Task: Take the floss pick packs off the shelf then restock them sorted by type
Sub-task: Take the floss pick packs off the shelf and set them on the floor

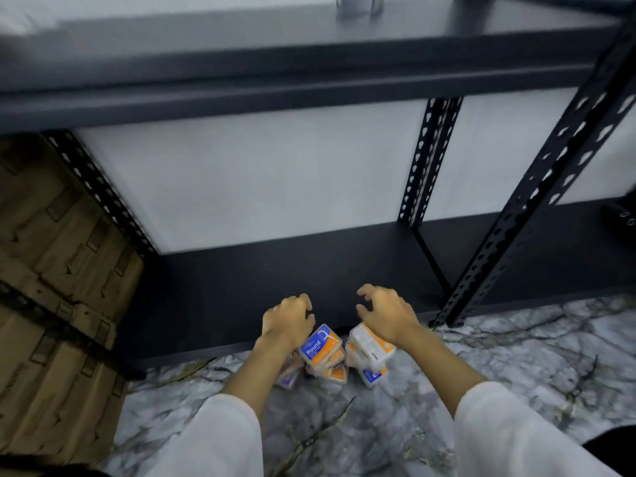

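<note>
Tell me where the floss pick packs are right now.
In the head view, the floss pick packs lie piled on the marble floor, just before the bottom shelf, beneath both hands.

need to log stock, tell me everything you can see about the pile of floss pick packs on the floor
The floss pick packs are small flat boxes in orange, white and blue, glossy like plastic or coated card. The top one reads "Round". They lie in a loose, tilted heap on the marbled floor, just in front of the bottom shelf. Several overlap, so the count is unclear. The left hand and right hand hover over them, fingers curled; contact cannot be confirmed.
</note>
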A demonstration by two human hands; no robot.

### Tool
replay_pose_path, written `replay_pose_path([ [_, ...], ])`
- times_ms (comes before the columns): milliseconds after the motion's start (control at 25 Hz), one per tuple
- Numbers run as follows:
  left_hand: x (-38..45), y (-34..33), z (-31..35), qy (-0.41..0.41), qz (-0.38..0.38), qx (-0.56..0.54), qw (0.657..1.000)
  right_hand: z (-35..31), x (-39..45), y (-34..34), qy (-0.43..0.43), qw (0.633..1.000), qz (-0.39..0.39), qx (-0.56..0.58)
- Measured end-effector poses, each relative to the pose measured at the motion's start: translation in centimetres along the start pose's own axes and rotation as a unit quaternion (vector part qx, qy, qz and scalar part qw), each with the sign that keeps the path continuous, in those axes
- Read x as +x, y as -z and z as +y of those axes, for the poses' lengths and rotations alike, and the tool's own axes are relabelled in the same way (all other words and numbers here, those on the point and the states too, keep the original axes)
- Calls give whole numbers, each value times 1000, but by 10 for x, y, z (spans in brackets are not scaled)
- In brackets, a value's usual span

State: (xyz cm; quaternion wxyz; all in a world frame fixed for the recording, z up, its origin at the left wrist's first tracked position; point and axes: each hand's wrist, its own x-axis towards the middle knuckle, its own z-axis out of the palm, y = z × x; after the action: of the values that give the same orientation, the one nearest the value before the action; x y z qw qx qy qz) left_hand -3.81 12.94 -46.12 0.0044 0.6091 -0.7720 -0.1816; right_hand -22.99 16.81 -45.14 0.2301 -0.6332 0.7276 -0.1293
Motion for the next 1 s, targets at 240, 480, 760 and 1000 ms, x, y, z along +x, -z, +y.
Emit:
replay_pose_path([
  [240, -46, 148, 13, -18, 59, -31, 998, -92, -26, 114, 71, 997, 23, 3],
  [480, -108, 308, 5, -32, 180, -32, 983, -203, -58, 224, 164, 981, 100, -24],
  [760, -116, 396, -18, -16, 297, -64, 953, -256, -32, 275, 222, 959, 176, 4],
  [1000, -44, 394, -37, 3, 312, -106, 944, -271, 43, 275, 219, 956, 197, -3],
])
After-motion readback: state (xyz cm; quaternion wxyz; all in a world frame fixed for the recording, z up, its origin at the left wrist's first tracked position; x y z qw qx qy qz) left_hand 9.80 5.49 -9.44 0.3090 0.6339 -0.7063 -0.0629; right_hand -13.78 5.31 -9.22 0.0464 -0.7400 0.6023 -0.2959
